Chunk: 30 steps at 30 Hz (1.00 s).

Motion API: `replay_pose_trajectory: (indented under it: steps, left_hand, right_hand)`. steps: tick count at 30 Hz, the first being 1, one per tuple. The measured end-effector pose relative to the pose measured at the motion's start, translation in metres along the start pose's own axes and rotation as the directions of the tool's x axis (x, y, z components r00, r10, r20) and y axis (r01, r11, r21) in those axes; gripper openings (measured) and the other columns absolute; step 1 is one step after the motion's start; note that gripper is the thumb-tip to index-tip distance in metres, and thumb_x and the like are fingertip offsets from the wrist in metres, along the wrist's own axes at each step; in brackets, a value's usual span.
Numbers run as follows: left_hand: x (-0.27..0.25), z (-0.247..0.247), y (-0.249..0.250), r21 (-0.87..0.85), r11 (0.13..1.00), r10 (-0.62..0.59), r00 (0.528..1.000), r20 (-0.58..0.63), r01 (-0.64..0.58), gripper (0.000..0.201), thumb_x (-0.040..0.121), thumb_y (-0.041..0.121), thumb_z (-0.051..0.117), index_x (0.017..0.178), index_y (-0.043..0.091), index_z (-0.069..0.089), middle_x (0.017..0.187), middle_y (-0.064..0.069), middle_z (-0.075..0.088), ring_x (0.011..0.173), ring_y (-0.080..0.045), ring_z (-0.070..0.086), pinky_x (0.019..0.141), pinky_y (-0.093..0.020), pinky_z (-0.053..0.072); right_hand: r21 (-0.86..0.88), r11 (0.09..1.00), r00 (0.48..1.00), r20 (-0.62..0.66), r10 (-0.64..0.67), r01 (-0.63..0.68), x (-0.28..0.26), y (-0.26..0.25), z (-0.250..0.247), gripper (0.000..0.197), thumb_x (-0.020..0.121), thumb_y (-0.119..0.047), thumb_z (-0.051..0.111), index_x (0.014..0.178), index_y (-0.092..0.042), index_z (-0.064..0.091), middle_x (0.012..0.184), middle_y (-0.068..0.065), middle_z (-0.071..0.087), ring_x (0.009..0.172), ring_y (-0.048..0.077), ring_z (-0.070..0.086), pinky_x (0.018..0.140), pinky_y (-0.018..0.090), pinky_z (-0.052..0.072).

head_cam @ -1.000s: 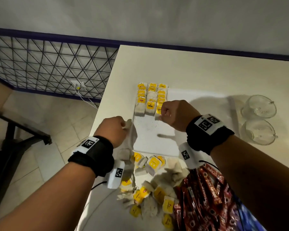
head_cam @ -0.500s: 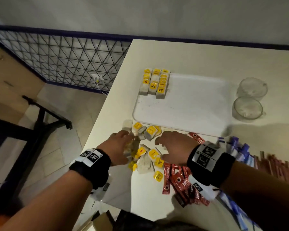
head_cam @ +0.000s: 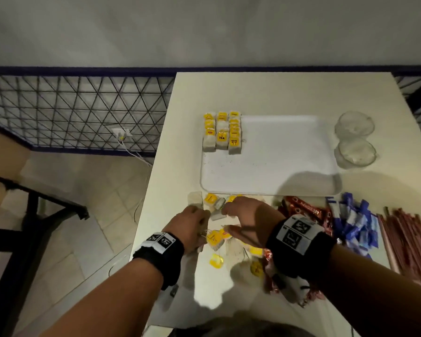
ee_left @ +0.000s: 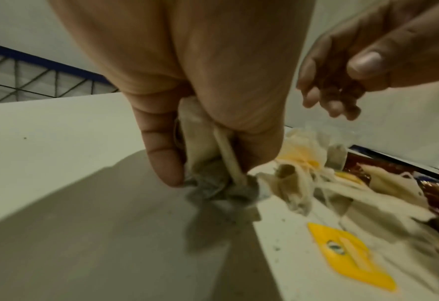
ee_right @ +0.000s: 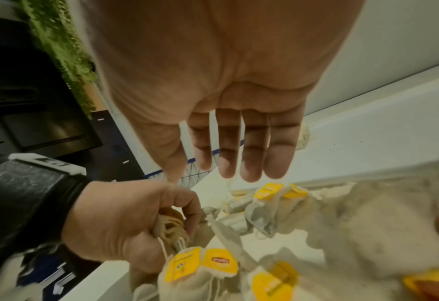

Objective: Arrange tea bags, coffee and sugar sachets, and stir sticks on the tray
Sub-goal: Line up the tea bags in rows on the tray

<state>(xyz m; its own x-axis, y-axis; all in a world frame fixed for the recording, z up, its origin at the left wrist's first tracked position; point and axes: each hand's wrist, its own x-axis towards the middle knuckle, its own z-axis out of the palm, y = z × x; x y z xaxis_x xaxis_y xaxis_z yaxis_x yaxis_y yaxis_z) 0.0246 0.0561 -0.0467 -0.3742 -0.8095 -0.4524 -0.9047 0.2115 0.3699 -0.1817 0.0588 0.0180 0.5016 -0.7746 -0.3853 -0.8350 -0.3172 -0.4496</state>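
Note:
A white tray (head_cam: 270, 166) lies on the table with three neat rows of yellow-tagged tea bags (head_cam: 221, 132) at its far left corner. Loose tea bags (head_cam: 215, 237) lie in a heap in front of the tray. My left hand (head_cam: 192, 224) sits at the heap's left side and grips a bunch of tea bags (ee_left: 207, 154) in curled fingers. Just to its right, my right hand (head_cam: 241, 215) hovers over the heap with straight fingers (ee_right: 249, 154), holding nothing. Red coffee sachets (head_cam: 304, 210), blue sugar sachets (head_cam: 355, 222) and brown stir sticks (head_cam: 408, 242) lie to the right.
Two glass cups (head_cam: 355, 139) stand right of the tray. The table's left edge (head_cam: 153, 190) drops to a tiled floor close beside my left hand. A wire mesh fence (head_cam: 78, 113) and a dark bench (head_cam: 34, 210) stand at the left.
Both hands have drawn back from the tray to the loose heap. The right hand, curled at the tea bag rows before, now has straight fingers. The left still grips tea bags.

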Motion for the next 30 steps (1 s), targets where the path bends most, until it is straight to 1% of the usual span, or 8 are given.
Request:
replay_pose_trajectory:
  steps: [4, 8, 13, 17, 20, 23, 26, 30]
  left_hand:
    - [-0.007, -0.016, -0.023, -0.297, 0.955, -0.018, 0.996, -0.083, -0.008, 0.028, 0.069, 0.015, 0.073, 0.081, 0.027, 0.051, 0.086, 0.005, 0.055, 0.085, -0.021, 0.058, 0.071, -0.026, 0.041]
    - [-0.01, -0.05, -0.026, -0.679, 0.733, -0.154, 0.98, -0.125, 0.028, 0.023, 0.064, 0.022, 0.073, 0.077, 0.022, 0.054, 0.069, 0.01, 0.058, 0.057, -0.005, 0.05, 0.06, -0.025, 0.043]
    - [-0.007, -0.095, -0.003, -0.752, 0.643, -0.023, 0.978, -0.209, -0.146, 0.023, 0.068, 0.013, 0.075, 0.083, 0.015, 0.057, 0.074, 0.008, 0.056, 0.058, -0.005, 0.046, 0.056, -0.019, 0.04]
    - [-0.002, -0.12, 0.02, -0.836, 0.514, 0.015, 0.977, -0.213, -0.191, 0.026, 0.075, -0.001, 0.073, 0.082, 0.018, 0.057, 0.071, 0.007, 0.054, 0.057, -0.007, 0.045, 0.053, -0.018, 0.038]
    - [0.006, -0.127, 0.041, -0.928, 0.337, -0.025, 0.984, -0.175, -0.156, 0.024, 0.062, 0.011, 0.072, 0.078, 0.024, 0.059, 0.073, -0.007, 0.048, 0.06, -0.019, 0.037, 0.049, -0.021, 0.029]
    - [0.013, -0.128, 0.065, -0.996, 0.066, -0.052, 0.996, -0.067, -0.064, 0.021, 0.067, 0.007, 0.061, 0.083, 0.02, 0.059, 0.075, -0.013, 0.054, 0.058, -0.025, 0.049, 0.047, -0.022, 0.039]
    - [0.014, -0.126, 0.088, -0.981, -0.191, -0.019, 0.999, -0.029, -0.032, 0.011, 0.079, 0.015, 0.057, 0.09, 0.015, 0.057, 0.077, -0.009, 0.06, 0.06, -0.02, 0.06, 0.043, -0.019, 0.043]
    - [0.018, -0.118, 0.105, -0.975, -0.206, -0.067, 0.995, -0.069, -0.081, 0.016, 0.075, 0.018, 0.065, 0.087, 0.013, 0.055, 0.069, -0.006, 0.062, 0.056, -0.016, 0.058, 0.038, -0.017, 0.04]
  right_hand:
    - [0.101, 0.993, 0.997, -0.036, 0.067, -0.063, 0.012, -0.015, 0.004, 0.04, 0.087, -0.041, 0.061, 0.124, -0.026, 0.055, 0.121, 0.001, 0.057, 0.113, 0.021, 0.054, 0.097, 0.033, 0.043]
    - [0.327, 0.941, 0.981, -0.134, 0.137, -0.087, 0.018, -0.027, 0.0, 0.025, 0.083, -0.034, 0.068, 0.091, -0.045, 0.047, 0.116, -0.005, 0.06, 0.096, 0.014, 0.059, 0.092, 0.033, 0.047]
    - [0.395, 0.916, 0.94, -0.333, 0.076, 0.066, 0.02, -0.029, -0.011, 0.063, 0.077, -0.034, 0.074, 0.134, -0.028, 0.046, 0.12, -0.008, 0.054, 0.088, 0.005, 0.055, 0.077, 0.018, 0.042]
    - [0.411, 0.847, 0.808, -0.589, -0.036, 0.337, 0.014, -0.027, -0.027, 0.057, 0.072, -0.024, 0.077, 0.124, -0.029, 0.055, 0.116, -0.007, 0.054, 0.094, 0.007, 0.058, 0.075, 0.021, 0.05]
    - [0.398, 0.812, 0.725, -0.687, -0.044, 0.427, 0.011, -0.024, -0.038, 0.043, 0.073, -0.02, 0.076, 0.112, -0.029, 0.061, 0.105, -0.007, 0.056, 0.084, 0.011, 0.061, 0.071, 0.024, 0.053]
    - [0.466, 0.798, 0.714, -0.697, 0.065, 0.382, 0.012, -0.017, -0.044, 0.038, 0.072, -0.022, 0.077, 0.105, -0.034, 0.063, 0.098, -0.01, 0.058, 0.078, 0.009, 0.063, 0.072, 0.028, 0.055]
    - [0.417, 0.874, 0.72, -0.684, 0.122, 0.248, 0.012, -0.011, -0.054, 0.028, 0.068, -0.024, 0.08, 0.094, -0.028, 0.071, 0.088, -0.013, 0.058, 0.074, 0.002, 0.056, 0.074, 0.008, 0.043]
    - [0.324, 0.917, 0.718, -0.693, 0.062, 0.233, 0.002, -0.008, -0.064, 0.019, 0.067, -0.025, 0.079, 0.082, -0.019, 0.068, 0.062, -0.021, 0.045, 0.063, -0.006, 0.047, 0.061, 0.0, 0.031]
